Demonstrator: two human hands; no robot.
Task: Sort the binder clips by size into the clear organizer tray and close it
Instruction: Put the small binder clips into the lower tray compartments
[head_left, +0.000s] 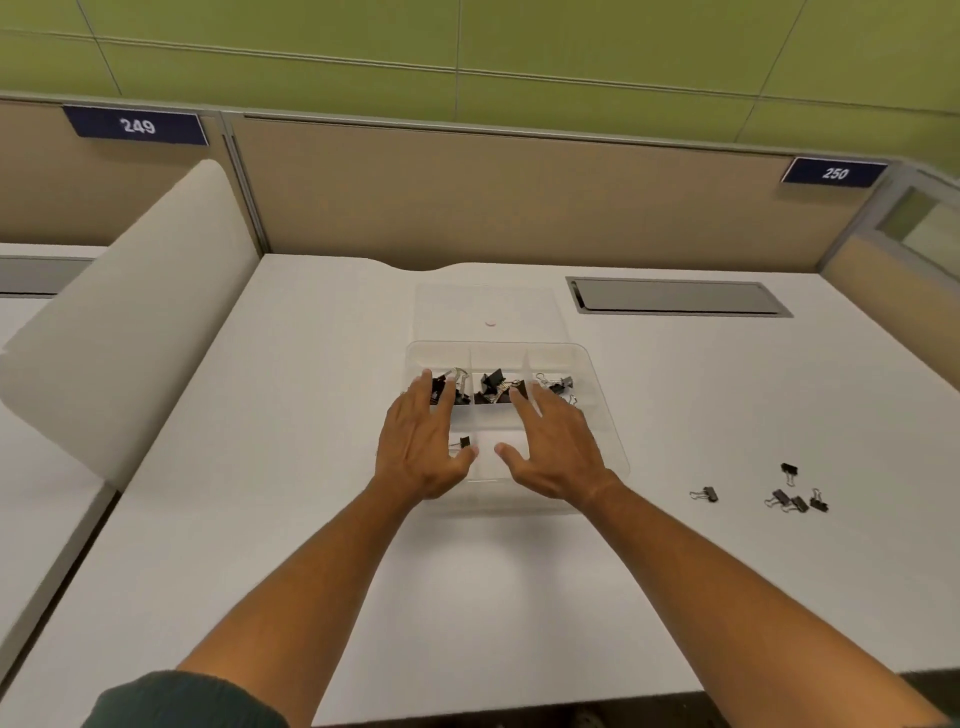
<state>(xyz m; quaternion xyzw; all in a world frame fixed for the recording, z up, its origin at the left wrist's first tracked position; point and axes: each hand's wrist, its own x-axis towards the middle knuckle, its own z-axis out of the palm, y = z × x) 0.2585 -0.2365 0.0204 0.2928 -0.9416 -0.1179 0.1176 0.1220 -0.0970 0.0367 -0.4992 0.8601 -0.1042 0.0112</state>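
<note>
On a white cubicle desk (311, 519), both flat, empty hands, left (423, 441) and right (558, 447), hover over the clear plastic organizer tray (605, 415). Five small black binder clips (789, 496) lie well apart; fetch them before closing.

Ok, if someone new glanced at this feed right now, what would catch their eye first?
Probably both hands, left hand and right hand, spread flat with straight fingers over the clear organizer tray at mid-desk, black binder clips in its far compartments. Next, the loose binder clips still lying on the white desk to the right, and the tray's clear lid lying open behind it.
</note>
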